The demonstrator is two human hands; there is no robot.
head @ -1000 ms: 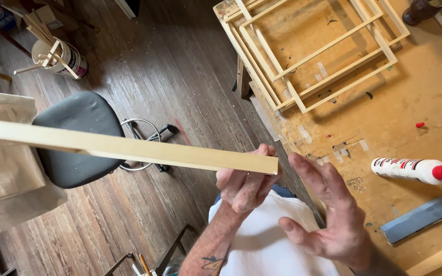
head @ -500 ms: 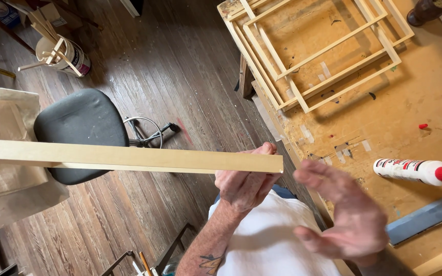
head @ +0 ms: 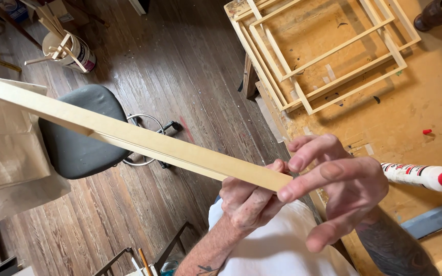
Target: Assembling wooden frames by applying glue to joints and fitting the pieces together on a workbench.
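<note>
Your left hand [head: 246,202] is curled shut in a grip; your right hand [head: 341,184] is open, fingers spread, index fingertip [head: 285,194] extended.

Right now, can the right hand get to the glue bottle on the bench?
Probably yes: the right hand is free, fingertip at the wood strip end, and the glue bottle lies just beyond on open workbench.

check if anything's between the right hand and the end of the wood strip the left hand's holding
Nothing visible is. The right hand has a fingertip at the end of the wood strip, which the left hand grips from below.
</note>
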